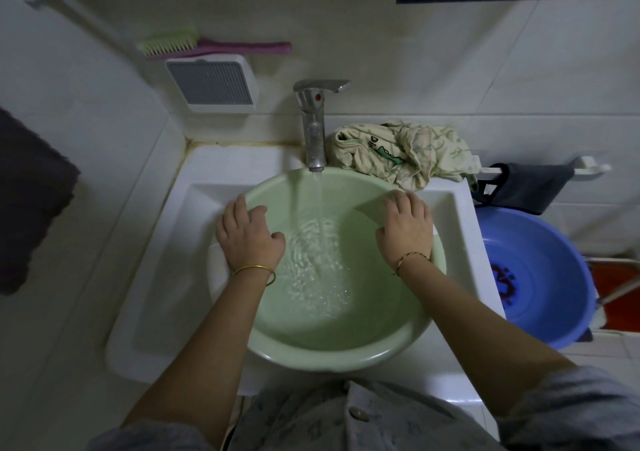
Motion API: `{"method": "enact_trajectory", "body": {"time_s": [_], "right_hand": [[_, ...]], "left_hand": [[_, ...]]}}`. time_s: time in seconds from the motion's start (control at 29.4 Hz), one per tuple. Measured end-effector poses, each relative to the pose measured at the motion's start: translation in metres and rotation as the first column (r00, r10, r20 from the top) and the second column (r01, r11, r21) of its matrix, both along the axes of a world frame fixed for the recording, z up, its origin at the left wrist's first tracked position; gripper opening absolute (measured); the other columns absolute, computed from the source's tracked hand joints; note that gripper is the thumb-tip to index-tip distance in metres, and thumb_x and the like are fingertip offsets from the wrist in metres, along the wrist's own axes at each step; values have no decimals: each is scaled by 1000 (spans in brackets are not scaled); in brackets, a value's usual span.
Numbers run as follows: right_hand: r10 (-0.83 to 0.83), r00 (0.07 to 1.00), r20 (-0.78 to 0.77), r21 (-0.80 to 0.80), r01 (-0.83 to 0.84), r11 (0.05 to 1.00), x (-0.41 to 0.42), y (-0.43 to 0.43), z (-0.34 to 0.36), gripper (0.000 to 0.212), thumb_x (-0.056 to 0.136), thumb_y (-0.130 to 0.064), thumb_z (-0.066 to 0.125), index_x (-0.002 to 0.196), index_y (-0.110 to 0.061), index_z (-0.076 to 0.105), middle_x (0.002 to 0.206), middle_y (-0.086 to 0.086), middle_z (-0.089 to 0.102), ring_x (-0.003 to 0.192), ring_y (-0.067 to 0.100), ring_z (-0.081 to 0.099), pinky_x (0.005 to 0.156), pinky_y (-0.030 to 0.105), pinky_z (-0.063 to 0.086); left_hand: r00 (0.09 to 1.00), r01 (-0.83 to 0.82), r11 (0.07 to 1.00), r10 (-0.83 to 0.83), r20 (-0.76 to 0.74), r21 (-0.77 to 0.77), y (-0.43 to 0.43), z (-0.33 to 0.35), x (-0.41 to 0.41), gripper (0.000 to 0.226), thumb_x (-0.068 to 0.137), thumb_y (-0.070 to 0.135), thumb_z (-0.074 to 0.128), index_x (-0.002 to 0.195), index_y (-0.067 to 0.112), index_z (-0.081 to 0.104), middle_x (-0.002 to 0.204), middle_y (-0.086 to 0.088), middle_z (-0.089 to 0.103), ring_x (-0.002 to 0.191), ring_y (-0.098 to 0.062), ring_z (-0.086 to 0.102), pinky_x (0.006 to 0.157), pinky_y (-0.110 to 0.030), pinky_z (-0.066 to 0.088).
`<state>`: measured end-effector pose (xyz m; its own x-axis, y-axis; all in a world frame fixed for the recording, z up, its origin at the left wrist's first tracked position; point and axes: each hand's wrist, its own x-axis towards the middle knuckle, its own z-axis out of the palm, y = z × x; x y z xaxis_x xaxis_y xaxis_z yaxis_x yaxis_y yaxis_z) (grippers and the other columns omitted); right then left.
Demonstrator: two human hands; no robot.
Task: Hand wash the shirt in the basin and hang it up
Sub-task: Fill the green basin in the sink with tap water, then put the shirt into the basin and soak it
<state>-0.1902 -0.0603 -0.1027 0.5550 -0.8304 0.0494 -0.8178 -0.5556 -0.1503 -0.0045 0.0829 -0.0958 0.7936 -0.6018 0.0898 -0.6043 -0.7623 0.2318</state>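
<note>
On the white ceramic sink (156,277), head view, I see a pale green round plastic basin (346,360) sitting in the bowl, partly filled. A chrome tap (313,132) is running, and its water stream (318,201) lands near the basin's middle and ripples the surface.

My left hand (247,239) is on the basin's left rim, fingers bent over the edge and thumb inside, gripping it. My right hand (407,232) grips the right rim the same way, fingers curled over and thumb inside. Each wrist has a thin gold bangle.

The crumpled cream printed shirt (398,152) lies on the sink ledge just right of the tap, touching the basin's far rim, outside the water.

A blue plastic tub (554,277) sits lower right. A green-bristled pink-handled brush (207,47) sits by the wall.
</note>
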Motion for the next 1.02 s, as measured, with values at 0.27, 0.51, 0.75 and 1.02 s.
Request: {"method": "enact_trajectory", "body": {"time_s": [0.27, 0.51, 0.75, 1.02], "right_hand": [[9, 1000, -8, 4, -9, 1000, -1, 3, 3, 55, 79, -15, 58, 132, -7, 47, 144, 14, 39, 135, 34, 29, 115, 46, 17], [337, 877, 343, -362, -208, 909, 84, -36, 108, 69, 76, -14, 52, 143, -6, 35, 150, 16, 33, 133, 38, 37, 104, 48, 37], [98, 979, 179, -157, -70, 985, 66, -69, 39, 78, 85, -9, 52, 151, -22, 13, 158, 5, 14, 137, 36, 30, 100, 46, 38], [-2, 456, 890, 136, -262, 956, 12, -11, 105, 27, 71, -5, 46, 91, -11, 63, 85, -9, 59, 82, 1, 53, 79, 17, 41]], "left_hand": [[1000, -3, 1000, 3, -20, -9, 1, 1, 2, 58, 69, 21, 66, 126, 19, 55, 151, -9, 31, 141, -27, 22, 114, -40, 9], [995, 2, 992, -14, -94, -125, -21, 15, 2, 56, 74, 22, 59, 128, 14, 51, 135, -9, 48, 130, -28, 37, 108, -38, 23], [968, 108, 911, -187, -166, -397, -46, 34, 4, 60, 68, 20, 45, 124, 0, 54, 131, -18, 51, 129, -32, 40, 107, -25, 20], [589, -261, 809, -300, -750, -528, -56, 70, -23, 14, 93, 10, 49, 84, 12, 59, 61, -5, 60, 45, 0, 55, 52, -19, 45]]}}
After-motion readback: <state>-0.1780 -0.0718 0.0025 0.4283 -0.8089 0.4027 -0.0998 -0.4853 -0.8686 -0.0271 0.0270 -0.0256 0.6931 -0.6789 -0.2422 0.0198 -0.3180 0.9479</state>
